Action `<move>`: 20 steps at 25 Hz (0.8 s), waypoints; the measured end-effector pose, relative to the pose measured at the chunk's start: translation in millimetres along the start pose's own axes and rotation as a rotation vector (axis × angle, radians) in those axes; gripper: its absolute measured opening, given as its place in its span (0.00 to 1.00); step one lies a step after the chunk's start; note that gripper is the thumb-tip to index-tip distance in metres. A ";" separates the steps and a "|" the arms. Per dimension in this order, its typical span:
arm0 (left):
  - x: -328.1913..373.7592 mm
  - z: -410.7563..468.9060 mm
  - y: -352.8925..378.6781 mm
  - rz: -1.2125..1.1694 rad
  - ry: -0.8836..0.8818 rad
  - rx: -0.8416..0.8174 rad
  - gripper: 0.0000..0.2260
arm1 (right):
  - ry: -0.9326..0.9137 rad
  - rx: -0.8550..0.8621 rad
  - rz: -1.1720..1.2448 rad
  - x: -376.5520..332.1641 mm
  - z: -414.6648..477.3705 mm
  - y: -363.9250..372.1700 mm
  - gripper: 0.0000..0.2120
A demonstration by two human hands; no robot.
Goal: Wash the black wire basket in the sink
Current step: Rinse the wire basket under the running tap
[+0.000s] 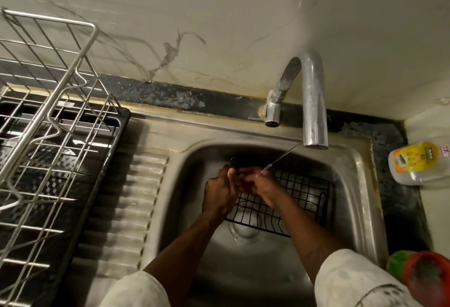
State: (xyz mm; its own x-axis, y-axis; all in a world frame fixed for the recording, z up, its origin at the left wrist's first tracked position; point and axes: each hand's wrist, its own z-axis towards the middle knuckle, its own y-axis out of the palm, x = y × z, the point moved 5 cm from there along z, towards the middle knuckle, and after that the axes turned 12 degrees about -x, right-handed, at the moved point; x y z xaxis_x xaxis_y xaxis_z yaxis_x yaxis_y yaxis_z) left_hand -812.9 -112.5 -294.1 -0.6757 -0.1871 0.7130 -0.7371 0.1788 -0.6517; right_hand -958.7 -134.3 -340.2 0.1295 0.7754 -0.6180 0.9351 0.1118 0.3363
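The black wire basket [299,193] lies tilted inside the steel sink [353,185], its far left corner raised. My left hand [219,194] grips that raised rim at the basket's left end. My right hand [260,183] holds the wire rim just beside it, fingers curled over the top edge. A thin stream of water runs slantwise from the chrome tap [314,102] onto my right hand. The basket's near left part is hidden behind my hands and forearms.
A silver wire dish rack [48,121] on a black tray [114,151] stands on the ribbed drainboard [131,204] to the left. A plastic bottle [418,163] lies on the counter at right; a green and orange scrubber holder [423,280] sits near the right front corner.
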 end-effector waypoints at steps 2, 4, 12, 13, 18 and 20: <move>2.1 1.3 -0.9 0.016 0.018 0.017 0.14 | -0.060 0.085 0.090 -7.5 3.0 -2.1 0.14; -0.9 2.3 1.9 0.005 -0.002 0.013 0.16 | -0.066 0.105 0.082 7.2 -5.8 4.9 0.12; -4.3 -6.2 -16.3 0.020 -0.064 0.062 0.15 | -0.069 0.133 0.048 -12.5 -18.7 -42.5 0.12; -6.5 -6.1 -18.5 0.018 -0.068 0.065 0.15 | -0.085 0.132 0.076 -11.0 -18.4 -43.0 0.12; -1.4 -9.4 -26.1 0.095 -0.033 0.088 0.15 | 0.179 -0.086 -0.428 30.0 -39.2 -12.3 0.09; -7.9 -11.8 -31.5 0.089 -0.060 0.100 0.16 | 0.138 -0.044 -0.393 19.9 -37.6 -19.3 0.08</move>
State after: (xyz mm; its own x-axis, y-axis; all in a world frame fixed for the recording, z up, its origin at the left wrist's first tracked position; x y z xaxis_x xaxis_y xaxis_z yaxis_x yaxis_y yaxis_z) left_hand -784.3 -105.2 -276.1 -0.7353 -0.2328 0.6365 -0.6692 0.1006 -0.7362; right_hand -986.6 -97.7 -332.2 -0.2826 0.7443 -0.6051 0.8892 0.4399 0.1258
